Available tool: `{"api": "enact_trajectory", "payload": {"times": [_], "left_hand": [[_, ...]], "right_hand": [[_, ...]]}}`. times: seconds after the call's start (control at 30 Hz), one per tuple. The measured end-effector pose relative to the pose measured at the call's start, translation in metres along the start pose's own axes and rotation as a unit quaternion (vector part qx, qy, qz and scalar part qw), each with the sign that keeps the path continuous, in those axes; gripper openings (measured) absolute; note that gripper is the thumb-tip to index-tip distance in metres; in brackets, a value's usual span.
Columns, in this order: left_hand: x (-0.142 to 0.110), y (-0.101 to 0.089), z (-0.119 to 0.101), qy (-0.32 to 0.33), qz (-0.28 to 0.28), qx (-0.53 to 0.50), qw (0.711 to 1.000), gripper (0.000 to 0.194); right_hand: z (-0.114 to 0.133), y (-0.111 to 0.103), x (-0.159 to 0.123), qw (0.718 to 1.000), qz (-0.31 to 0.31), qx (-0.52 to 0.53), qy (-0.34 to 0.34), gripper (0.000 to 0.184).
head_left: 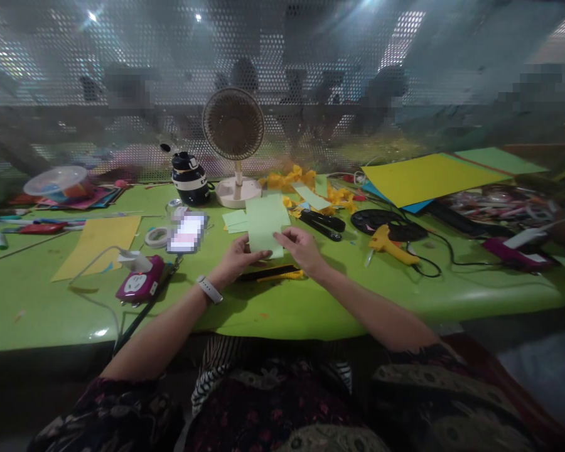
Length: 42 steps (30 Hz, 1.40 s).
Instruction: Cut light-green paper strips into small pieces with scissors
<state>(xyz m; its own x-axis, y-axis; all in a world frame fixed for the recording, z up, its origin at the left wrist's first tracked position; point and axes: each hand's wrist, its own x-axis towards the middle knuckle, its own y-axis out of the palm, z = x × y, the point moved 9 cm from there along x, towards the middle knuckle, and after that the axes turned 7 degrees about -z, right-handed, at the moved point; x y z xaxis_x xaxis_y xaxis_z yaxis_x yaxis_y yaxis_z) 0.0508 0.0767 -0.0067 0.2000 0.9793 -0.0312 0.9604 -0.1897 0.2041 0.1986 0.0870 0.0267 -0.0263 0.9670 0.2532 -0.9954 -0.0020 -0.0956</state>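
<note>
Between my two hands is a sheet of pale green paper, held up at a tilt over the table. My left hand pinches its lower left edge, thumb across the front. At its right edge my right hand grips with thumb and fingers closed. Just below the paper lies a dark and yellow tool, perhaps a cutter, partly hidden. Smaller green paper pieces lie behind my left hand. A black stapler rests beyond my right hand.
A small fan and a dark bottle stand at the back. Yellow paper flowers lie behind the stapler. To the right is a yellow glue gun with its cord. Left are a phone, tape roll and purple power strip.
</note>
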Motion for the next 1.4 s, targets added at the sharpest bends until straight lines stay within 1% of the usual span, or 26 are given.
{"api": "enact_trajectory", "payload": {"times": [0.1,0.23,0.5,0.77,0.9,1.07,1.2,1.3,1.4], "left_hand": [[0.0,0.0,-0.001,0.002,-0.005,-0.001,1.0,0.051],[0.001,0.0,-0.001,0.014,-0.002,-0.001,1.0,0.053],[0.002,0.001,-0.006,0.049,-0.005,0.018,0.999,0.05],[0.001,0.001,-0.007,0.048,-0.014,0.009,0.999,0.049],[0.001,0.001,-0.005,0.048,-0.009,0.013,0.999,0.047],[0.002,0.0,-0.005,0.046,-0.015,0.015,0.999,0.051],[0.001,0.0,-0.005,0.045,-0.021,0.03,0.998,0.052],[0.001,-0.001,-0.003,0.033,-0.025,0.028,0.999,0.053],[0.002,-0.002,0.006,-0.017,-0.019,0.022,0.999,0.05]], "right_hand": [[0.0,0.001,-0.002,1.0,0.006,-0.013,0.003,0.052],[-0.001,0.0,-0.001,1.0,-0.003,-0.021,-0.003,0.055],[-0.004,-0.001,0.002,0.999,-0.007,-0.028,-0.017,0.053],[-0.004,0.0,0.001,1.0,0.001,-0.02,-0.015,0.055],[-0.003,0.001,0.001,1.0,0.005,-0.013,-0.014,0.053],[-0.004,0.0,0.001,1.0,-0.002,-0.004,-0.008,0.052],[-0.006,0.002,0.002,1.0,0.011,-0.008,-0.009,0.052],[-0.007,0.001,0.004,1.0,0.002,-0.007,-0.017,0.054],[-0.008,0.0,0.004,1.0,0.001,-0.001,-0.012,0.055]]}}
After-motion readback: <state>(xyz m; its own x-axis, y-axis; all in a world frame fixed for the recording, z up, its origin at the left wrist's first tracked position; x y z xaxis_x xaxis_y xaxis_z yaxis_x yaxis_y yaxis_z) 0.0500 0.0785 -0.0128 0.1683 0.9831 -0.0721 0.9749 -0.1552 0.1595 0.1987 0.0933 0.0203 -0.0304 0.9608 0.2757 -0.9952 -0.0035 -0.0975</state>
